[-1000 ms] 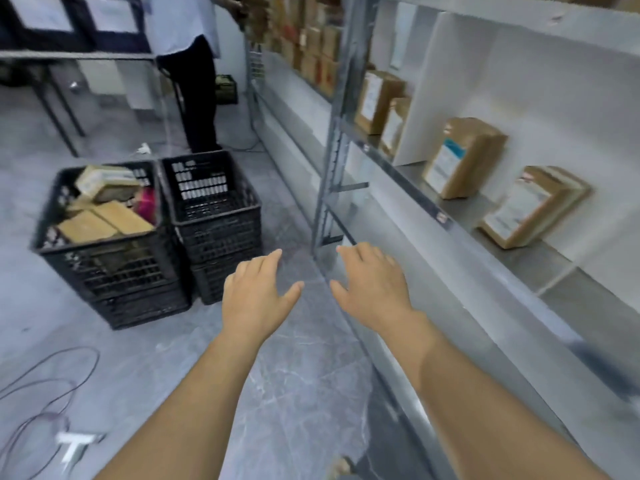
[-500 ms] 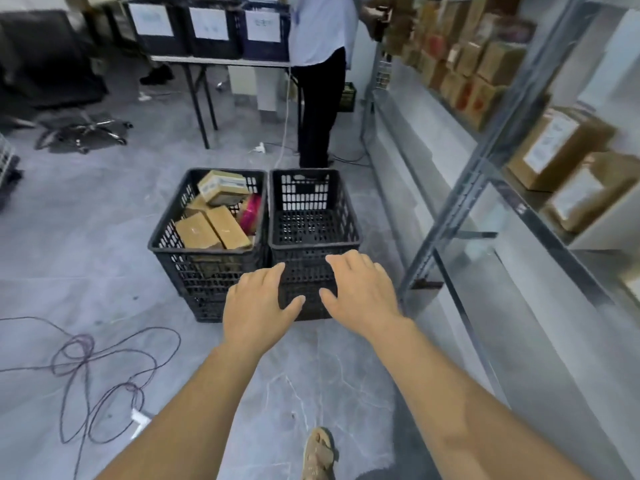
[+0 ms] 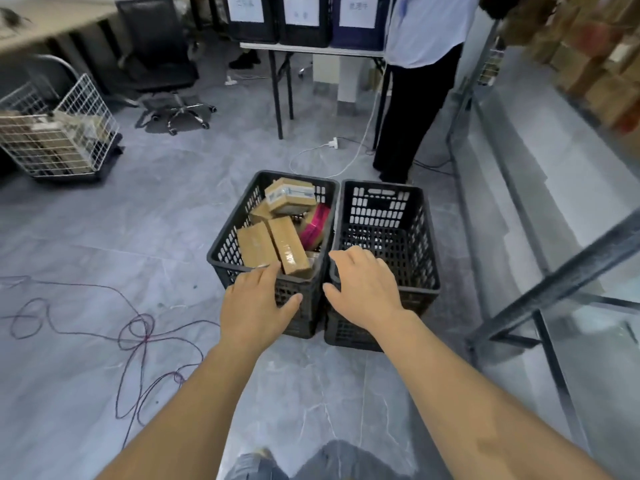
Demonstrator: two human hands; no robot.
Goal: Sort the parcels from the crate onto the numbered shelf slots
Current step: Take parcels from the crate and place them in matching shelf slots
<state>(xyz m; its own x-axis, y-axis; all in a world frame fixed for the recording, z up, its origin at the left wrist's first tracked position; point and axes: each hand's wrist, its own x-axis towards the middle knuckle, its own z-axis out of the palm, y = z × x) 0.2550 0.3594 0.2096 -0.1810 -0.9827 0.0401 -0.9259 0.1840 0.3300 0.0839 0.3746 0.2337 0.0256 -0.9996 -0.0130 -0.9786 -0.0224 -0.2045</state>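
Note:
Two black plastic crates stand side by side on the grey floor. The left crate point(image 3: 221, 251) holds several brown taped parcels point(image 3: 289, 247), a labelled box point(image 3: 290, 195) on top and a pink parcel point(image 3: 316, 227). Nothing shows inside the right crate point(image 3: 427, 237). My left hand point(image 3: 258, 306) hovers over the left crate's near rim, fingers apart, holding nothing. Over the near rim between the two crates, my right hand point(image 3: 363, 289) is spread and holds nothing as well. The metal shelf point(image 3: 554, 282) with blurred brown boxes point(image 3: 595, 81) runs along the right.
Another person point(image 3: 415, 98) stands just behind the crates by a table point(image 3: 311, 50) carrying dark bins. A purple cable point(image 3: 138, 337) loops on the floor at left. A white wire cart point(image 3: 59, 140) and an office chair point(image 3: 166, 71) stand at far left.
My view has swung left from the shelf to the crates. Both hands have moved forward and now hang over the crates' near rims, still holding nothing.

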